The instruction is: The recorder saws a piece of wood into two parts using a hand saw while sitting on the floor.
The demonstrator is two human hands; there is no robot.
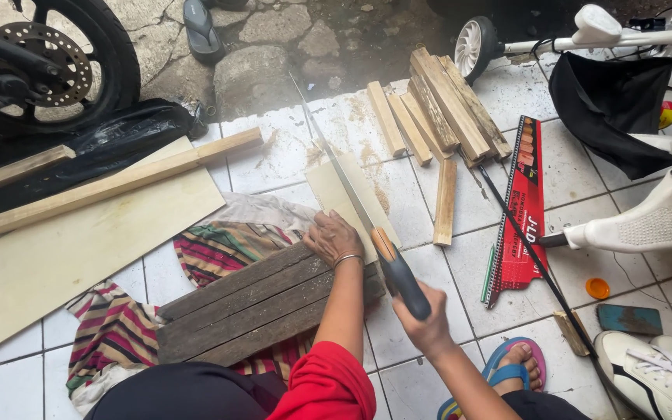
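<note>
Gripping the handsaw (351,194) by its dark handle, the right hand (425,323) angles the blade toward eleven o'clock across a thin plywood piece (334,193). The left hand (332,237) presses flat, holding that plywood atop weathered planks (254,307).

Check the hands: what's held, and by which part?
Right hand holds the handsaw by its dark handle. Left hand holds nothing: it presses flat on the pale wooden panel under the blade.
</note>
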